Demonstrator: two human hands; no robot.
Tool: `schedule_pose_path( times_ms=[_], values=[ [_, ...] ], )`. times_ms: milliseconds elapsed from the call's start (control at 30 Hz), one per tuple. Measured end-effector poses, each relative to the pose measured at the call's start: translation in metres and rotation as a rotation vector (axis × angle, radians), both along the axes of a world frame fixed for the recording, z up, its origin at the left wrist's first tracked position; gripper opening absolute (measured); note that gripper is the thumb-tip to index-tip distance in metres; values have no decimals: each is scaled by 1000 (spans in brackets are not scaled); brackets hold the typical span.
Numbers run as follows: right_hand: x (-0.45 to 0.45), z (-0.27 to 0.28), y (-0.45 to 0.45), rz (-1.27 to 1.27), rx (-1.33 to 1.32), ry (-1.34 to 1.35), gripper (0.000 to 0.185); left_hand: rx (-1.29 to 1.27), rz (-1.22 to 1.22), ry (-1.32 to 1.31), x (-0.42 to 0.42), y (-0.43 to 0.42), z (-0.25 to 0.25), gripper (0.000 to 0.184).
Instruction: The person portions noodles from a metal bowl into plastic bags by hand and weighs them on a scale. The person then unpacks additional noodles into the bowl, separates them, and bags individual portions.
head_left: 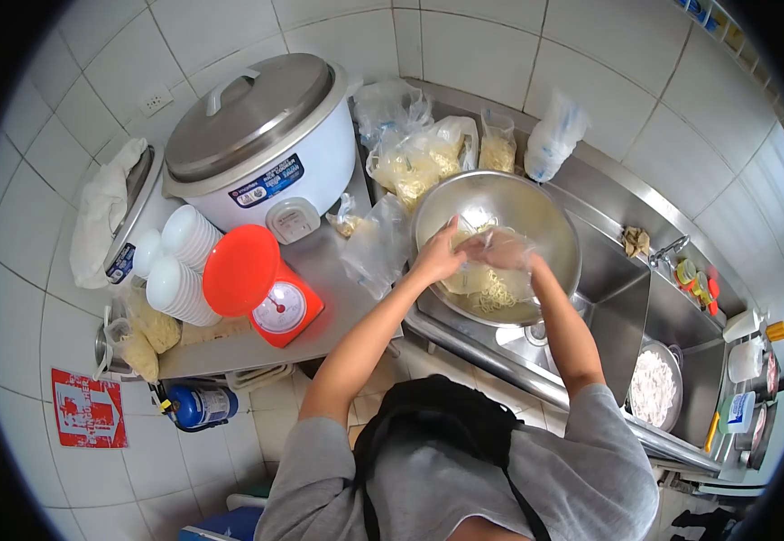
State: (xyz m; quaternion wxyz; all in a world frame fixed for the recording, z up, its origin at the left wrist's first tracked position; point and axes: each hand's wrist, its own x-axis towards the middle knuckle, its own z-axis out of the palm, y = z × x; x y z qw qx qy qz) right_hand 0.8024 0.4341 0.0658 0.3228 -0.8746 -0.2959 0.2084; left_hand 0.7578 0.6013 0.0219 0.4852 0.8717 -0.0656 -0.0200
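Both hands are over a large steel mixing bowl (550,212), which stands at the sink's edge with pale yellow noodles (495,296) in it. A clear plastic bag (511,281) hangs between the hands above the noodles. My left hand (440,256) is closed on the bag's left side, thumb pointing up. My right hand (498,247) shows partly through the plastic, its fingers bent toward the left hand and gripping the bag. The fingertips meet near the bowl's middle, where the plastic blurs them.
Behind the bowl stand bags of noodles (419,167) and a stack of clear plastic cups or bags (554,135). Left are a red scale (285,311), white bowls (180,284) and a large rice cooker (266,171). A pan of pale strips (654,388) sits in the right sink.
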Motion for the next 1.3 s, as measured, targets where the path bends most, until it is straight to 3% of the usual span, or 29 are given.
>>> schedule_pose_path(
  times_ms=[67, 167, 267, 300, 400, 433, 500, 533, 600, 1000, 1133, 1300],
  values=[
    [5, 22, -10, -47, 254, 66, 28, 43, 28, 82, -1, 5, 14, 60],
    [13, 50, -17, -184, 280, 171, 40, 68, 50, 91, 2, 7, 12, 51],
    [-4, 28, -9, -30, -103, -232, 49, 241, 36, 12, -8, 5, 27, 46],
    [8, -19, -14, 11, -143, -286, 55, 326, 31, -20, -13, 4, 36, 45],
    [6, -51, -18, 33, -21, -186, 47, 287, -65, -398, -2, 9, -15, 49],
    [17, -57, -20, 56, -109, -241, 42, 300, -105, -388, -2, 11, -21, 55],
    [32, -54, -24, 32, -235, -273, 32, 229, -120, -70, -10, 9, 3, 58],
    [36, -46, -24, -11, -274, -255, 28, 181, -129, 18, -12, 8, 9, 59],
    [15, 23, -14, -223, -246, -84, 18, 78, -133, 126, -13, 7, 16, 61],
    [-26, 188, 5, -220, 82, -204, 17, -120, -158, 211, -10, 5, 31, 70],
    [-29, 200, 9, -268, 122, -454, 20, -122, -144, 226, -10, 5, 33, 71],
    [-29, 202, 5, -319, 188, -472, 22, -115, -136, 232, -11, 4, 31, 71]
  ],
)
